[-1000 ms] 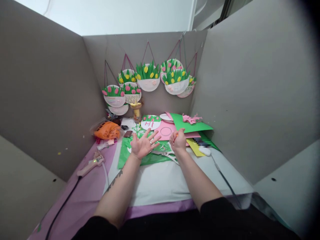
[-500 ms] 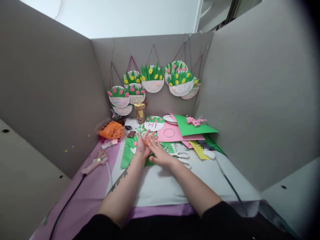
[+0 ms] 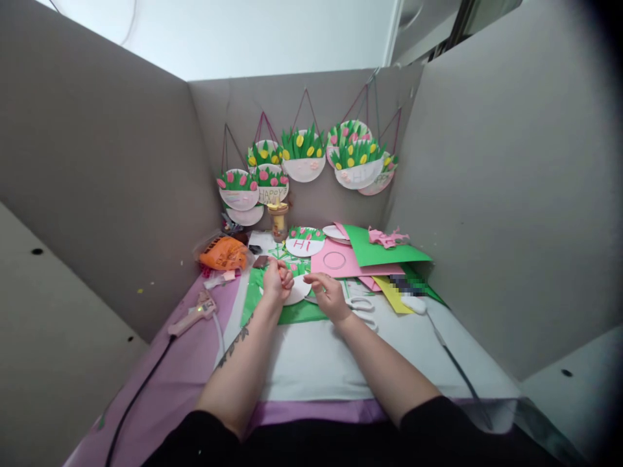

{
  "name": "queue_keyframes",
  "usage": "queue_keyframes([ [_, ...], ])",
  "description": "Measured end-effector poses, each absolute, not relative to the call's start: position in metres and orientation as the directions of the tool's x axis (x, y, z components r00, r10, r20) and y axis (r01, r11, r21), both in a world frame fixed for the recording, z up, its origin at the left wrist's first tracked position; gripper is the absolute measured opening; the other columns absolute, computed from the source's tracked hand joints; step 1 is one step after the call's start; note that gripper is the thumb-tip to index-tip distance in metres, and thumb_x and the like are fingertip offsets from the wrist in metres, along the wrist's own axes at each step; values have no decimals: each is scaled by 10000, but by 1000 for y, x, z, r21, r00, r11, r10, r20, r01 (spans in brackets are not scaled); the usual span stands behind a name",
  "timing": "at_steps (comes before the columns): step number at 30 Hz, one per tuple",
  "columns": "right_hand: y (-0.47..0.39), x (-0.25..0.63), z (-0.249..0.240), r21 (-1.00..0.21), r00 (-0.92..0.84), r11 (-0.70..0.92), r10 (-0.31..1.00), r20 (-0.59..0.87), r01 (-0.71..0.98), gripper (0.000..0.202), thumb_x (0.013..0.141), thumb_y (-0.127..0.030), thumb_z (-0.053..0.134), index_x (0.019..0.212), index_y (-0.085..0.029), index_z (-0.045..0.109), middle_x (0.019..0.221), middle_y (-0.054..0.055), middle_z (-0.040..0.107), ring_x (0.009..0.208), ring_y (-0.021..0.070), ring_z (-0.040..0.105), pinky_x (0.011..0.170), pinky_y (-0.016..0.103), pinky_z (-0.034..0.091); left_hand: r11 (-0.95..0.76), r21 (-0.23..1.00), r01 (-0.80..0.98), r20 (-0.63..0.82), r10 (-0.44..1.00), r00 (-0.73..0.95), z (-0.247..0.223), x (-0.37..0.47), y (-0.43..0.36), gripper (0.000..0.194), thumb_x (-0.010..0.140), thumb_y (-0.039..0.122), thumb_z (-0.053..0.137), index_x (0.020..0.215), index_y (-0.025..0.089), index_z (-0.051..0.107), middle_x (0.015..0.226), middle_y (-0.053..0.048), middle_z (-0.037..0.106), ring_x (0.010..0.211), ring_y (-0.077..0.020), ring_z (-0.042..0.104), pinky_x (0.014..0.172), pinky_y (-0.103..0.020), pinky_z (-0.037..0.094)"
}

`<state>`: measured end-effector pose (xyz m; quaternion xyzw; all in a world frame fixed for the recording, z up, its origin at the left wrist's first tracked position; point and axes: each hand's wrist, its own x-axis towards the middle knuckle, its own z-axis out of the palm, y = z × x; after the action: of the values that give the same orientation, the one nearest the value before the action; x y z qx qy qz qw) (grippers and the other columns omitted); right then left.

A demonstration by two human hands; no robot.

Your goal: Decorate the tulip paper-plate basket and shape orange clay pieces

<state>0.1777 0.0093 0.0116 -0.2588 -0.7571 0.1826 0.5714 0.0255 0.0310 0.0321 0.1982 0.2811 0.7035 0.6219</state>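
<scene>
My left hand (image 3: 278,281) is closed, its fingers curled in toward the palm; what lies inside, if anything, is hidden. A short gap to the right, my right hand (image 3: 329,296) is held with its fingers loosely bent toward the left one, and I see nothing in it. Both hover over a half-round white paper plate (image 3: 298,293) with green paper grass, which lies on a green sheet (image 3: 287,316). Beside my right hand are white-handled scissors (image 3: 361,303), partly hidden by it. A plate basket with "HI" written on it (image 3: 305,245) lies just behind.
Pink paper (image 3: 350,267), green paper (image 3: 389,254) and a yellow sheet (image 3: 393,298) are stacked right. At left are a glue gun (image 3: 195,316) with a black cord and an orange bag (image 3: 224,253). A cup (image 3: 278,224) stands behind; plate baskets (image 3: 304,168) hang on the back panel.
My hands were pressed together, palm against fingers; now they are apart. The left has curled closed, and the right has moved off to the right. The whole view has shifted slightly.
</scene>
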Motion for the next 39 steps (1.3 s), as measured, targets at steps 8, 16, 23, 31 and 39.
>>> queue_keyframes([
  [8,23,177,8,-414,-221,783,555,802,465,625,894,-594,294,1288,-151,492,1343,144,504,1334,307,332,1071,539,276,264,598,-757,6,943,334,26,47,18,759,801,732,156,1051,143,564,850,-120,637,753,-199,632,614,-289,477],
  [16,37,188,4,-608,-131,735,663,737,300,321,898,-413,439,1042,-216,647,1026,96,682,974,226,625,859,382,488,370,512,-775,53,887,458,26,48,9,719,729,780,337,1118,211,542,1065,-139,580,956,-288,589,773,-422,453],
  [23,24,199,21,-840,78,541,836,543,52,572,850,-657,345,541,-195,481,421,-39,394,392,105,392,428,245,325,301,569,-765,-43,940,337,15,41,24,650,796,724,295,1164,227,494,1288,-148,467,1011,-303,582,731,-446,487],
  [31,31,190,20,-859,-29,498,866,499,117,577,840,-666,356,553,-183,484,480,-20,447,458,112,427,453,241,352,306,599,-740,-26,931,365,12,48,21,585,842,633,366,1177,177,513,1172,-173,569,961,-255,609,753,-381,490],
  [39,26,171,2,-490,-570,799,595,567,348,1059,691,-830,332,1436,-81,254,1448,248,299,1366,354,242,1101,543,200,184,498,-847,-51,982,184,19,50,25,517,862,616,336,1006,178,570,984,-122,639,879,-246,642,760,-419,507],
])
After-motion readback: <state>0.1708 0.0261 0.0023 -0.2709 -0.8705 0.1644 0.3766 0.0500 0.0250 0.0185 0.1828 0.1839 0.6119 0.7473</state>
